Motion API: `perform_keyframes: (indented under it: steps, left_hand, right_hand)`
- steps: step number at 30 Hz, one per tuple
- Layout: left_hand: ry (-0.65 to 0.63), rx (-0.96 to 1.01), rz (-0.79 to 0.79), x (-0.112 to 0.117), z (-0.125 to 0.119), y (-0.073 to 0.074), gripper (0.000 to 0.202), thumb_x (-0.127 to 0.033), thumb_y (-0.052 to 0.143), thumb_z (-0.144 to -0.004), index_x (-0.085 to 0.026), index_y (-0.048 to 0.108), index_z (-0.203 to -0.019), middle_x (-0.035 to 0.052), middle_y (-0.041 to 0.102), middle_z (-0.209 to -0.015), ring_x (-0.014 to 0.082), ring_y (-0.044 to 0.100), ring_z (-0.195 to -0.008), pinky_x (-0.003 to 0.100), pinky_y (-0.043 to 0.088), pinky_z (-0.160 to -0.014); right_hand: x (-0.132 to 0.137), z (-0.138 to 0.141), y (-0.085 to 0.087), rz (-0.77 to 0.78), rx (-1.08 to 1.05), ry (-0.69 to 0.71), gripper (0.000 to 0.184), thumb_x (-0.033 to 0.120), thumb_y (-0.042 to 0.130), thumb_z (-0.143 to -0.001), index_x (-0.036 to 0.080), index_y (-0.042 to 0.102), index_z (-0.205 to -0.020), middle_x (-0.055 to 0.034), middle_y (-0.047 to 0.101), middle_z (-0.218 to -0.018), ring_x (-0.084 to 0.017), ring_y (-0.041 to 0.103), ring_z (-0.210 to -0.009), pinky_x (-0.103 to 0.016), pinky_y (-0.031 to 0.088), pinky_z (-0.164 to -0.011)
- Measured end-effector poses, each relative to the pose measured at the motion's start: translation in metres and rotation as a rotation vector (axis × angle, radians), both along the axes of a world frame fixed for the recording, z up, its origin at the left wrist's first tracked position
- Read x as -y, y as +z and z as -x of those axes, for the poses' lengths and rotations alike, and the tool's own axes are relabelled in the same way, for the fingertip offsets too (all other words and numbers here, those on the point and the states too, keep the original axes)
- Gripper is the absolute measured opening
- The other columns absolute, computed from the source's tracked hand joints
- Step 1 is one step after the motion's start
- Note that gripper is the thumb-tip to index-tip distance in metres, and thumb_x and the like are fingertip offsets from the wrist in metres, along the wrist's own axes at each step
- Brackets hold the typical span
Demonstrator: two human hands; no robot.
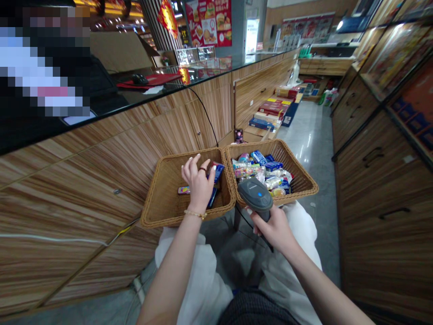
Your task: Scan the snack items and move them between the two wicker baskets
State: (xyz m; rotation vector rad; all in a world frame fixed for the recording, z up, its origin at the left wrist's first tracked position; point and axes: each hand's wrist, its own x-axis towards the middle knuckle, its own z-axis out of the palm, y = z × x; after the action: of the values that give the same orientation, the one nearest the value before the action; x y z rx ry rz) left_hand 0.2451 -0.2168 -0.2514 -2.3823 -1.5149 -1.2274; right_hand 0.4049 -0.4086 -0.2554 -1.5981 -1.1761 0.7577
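My left hand [199, 183] is over the left wicker basket [160, 185], fingers apart and curved downward. Beside its thumb is a blue and red packet [218, 171]; I cannot tell whether they touch. A small colourful pack [184, 190] and a dark blue packet [212, 197] lie in the same basket. Wrapped round the handle of a grey barcode scanner [255, 195], my right hand [275, 225] is closed. The scanner's head, with a blue light on top, overlaps the near rim of the right wicker basket [302, 180], which holds many small packets and bottles [259, 169].
A wooden counter [162, 122] with a dark top runs along the left, bearing a mouse [139, 79] and an open carton [118, 52]. Boxes [275, 110] are stacked farther along. Wooden drawers [379, 194] line the right side. A black cable [208, 115] hangs down behind the baskets.
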Motion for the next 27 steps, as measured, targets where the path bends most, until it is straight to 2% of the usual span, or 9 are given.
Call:
perform_keyframes:
  steps: [7,12,18,23,27]
  left_hand:
    - [-0.091,-0.099,0.007,0.000,-0.004,-0.001,0.028,-0.037,0.064,-0.097,-0.026,0.074,-0.121,0.0109,0.056,-0.150,0.0338,0.042,-0.144,0.062,0.024,-0.125]
    - [-0.209,-0.239,0.046,-0.001,-0.019,0.009,0.030,-0.039,0.069,-0.094,-0.027,0.075,-0.121,0.0109,0.055,-0.152,0.0350,0.040,-0.145,0.062,0.024,-0.125]
    - [-0.412,-0.394,0.045,-0.003,-0.073,0.024,0.032,-0.038,0.072,-0.091,-0.024,0.077,-0.120,0.0115,0.054,-0.153,0.0349,0.040,-0.146,0.062,0.020,-0.127]
    - [-0.495,-0.529,0.088,-0.006,-0.122,0.016,0.029,-0.037,0.071,-0.090,-0.021,0.080,-0.113,0.0135,0.055,-0.153,0.0364,0.040,-0.147,0.064,0.020,-0.128]
    - [-0.508,-0.593,0.121,-0.010,-0.141,0.008,0.025,-0.034,0.067,-0.092,-0.019,0.081,-0.107,0.0129,0.055,-0.152,0.0360,0.039,-0.148,0.064,0.019,-0.128]
  right_hand:
    - [0.003,-0.004,-0.008,0.018,-0.043,-0.006,0.016,0.037,0.061,-0.088,0.021,0.060,-0.084,0.0009,0.065,-0.048,-0.020,0.065,-0.043,-0.027,0.050,-0.048]
    - [0.005,-0.008,-0.013,0.026,-0.059,-0.004,0.017,0.037,0.063,-0.089,0.022,0.060,-0.082,0.0005,0.066,-0.049,-0.019,0.065,-0.043,-0.027,0.050,-0.049]
    - [0.007,-0.012,-0.014,-0.006,-0.112,-0.018,0.015,0.034,0.063,-0.089,0.022,0.059,-0.081,0.0005,0.066,-0.049,-0.019,0.064,-0.042,-0.027,0.051,-0.049]
    - [0.009,-0.013,-0.013,-0.005,-0.119,-0.028,0.017,0.034,0.064,-0.089,0.023,0.058,-0.077,0.0001,0.066,-0.050,-0.019,0.064,-0.042,-0.027,0.051,-0.050]
    - [0.011,-0.014,-0.012,0.006,-0.099,-0.040,0.019,0.036,0.064,-0.088,0.023,0.058,-0.076,-0.0003,0.065,-0.048,-0.020,0.064,-0.043,-0.028,0.050,-0.050]
